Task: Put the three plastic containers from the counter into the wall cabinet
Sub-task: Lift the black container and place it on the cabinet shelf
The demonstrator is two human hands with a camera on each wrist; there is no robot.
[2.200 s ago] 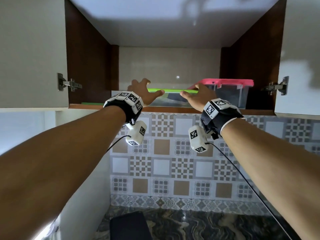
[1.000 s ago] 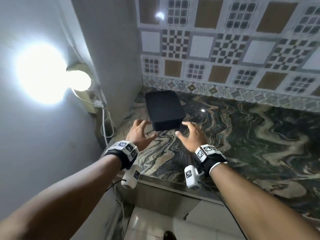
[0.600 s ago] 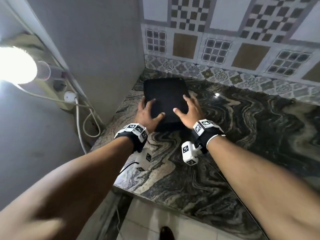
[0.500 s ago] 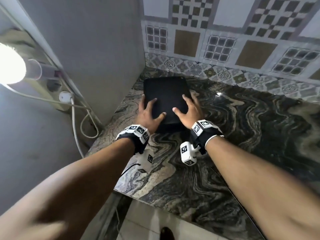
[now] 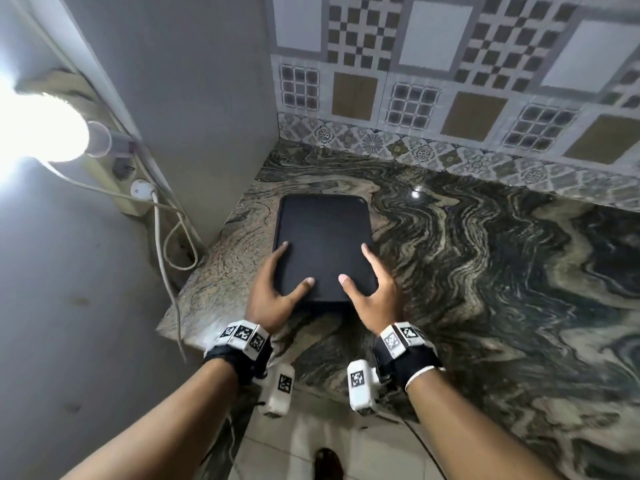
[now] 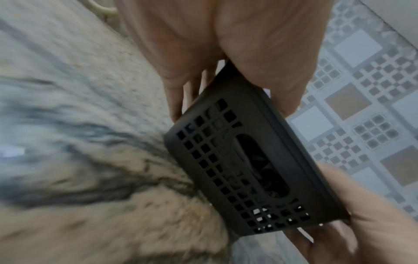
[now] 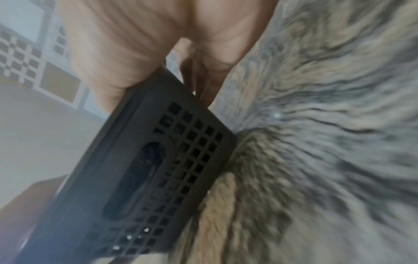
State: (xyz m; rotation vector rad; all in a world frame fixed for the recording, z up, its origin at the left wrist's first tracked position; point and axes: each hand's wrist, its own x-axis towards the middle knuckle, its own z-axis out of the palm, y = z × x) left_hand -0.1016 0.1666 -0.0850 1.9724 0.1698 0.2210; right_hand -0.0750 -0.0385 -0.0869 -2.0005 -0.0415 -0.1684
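A black plastic container (image 5: 323, 244) with a flat lid and latticed sides sits in the left back corner of the marble counter (image 5: 485, 271). My left hand (image 5: 277, 289) grips its near left corner, thumb on the lid and fingers down the side. My right hand (image 5: 372, 292) grips the near right corner the same way. The left wrist view shows the container's (image 6: 244, 169) end wall with a handle slot, held by the left hand (image 6: 226, 53). In the right wrist view, the right hand (image 7: 147, 44) clasps the container (image 7: 153, 178). I cannot tell whether it has left the counter. The wall cabinet is out of view.
A grey wall panel (image 5: 190, 81) stands close on the container's left. A lit bulb (image 5: 45, 129) and a socket with a white cable (image 5: 159, 230) are mounted further left. The patterned tile backsplash (image 5: 450, 81) runs behind. The counter's front edge (image 5: 311, 393) lies under my wrists.
My hands left the green-lidded container on the cabinet shelf. They came down to the counter and took hold of the black container's near corners.
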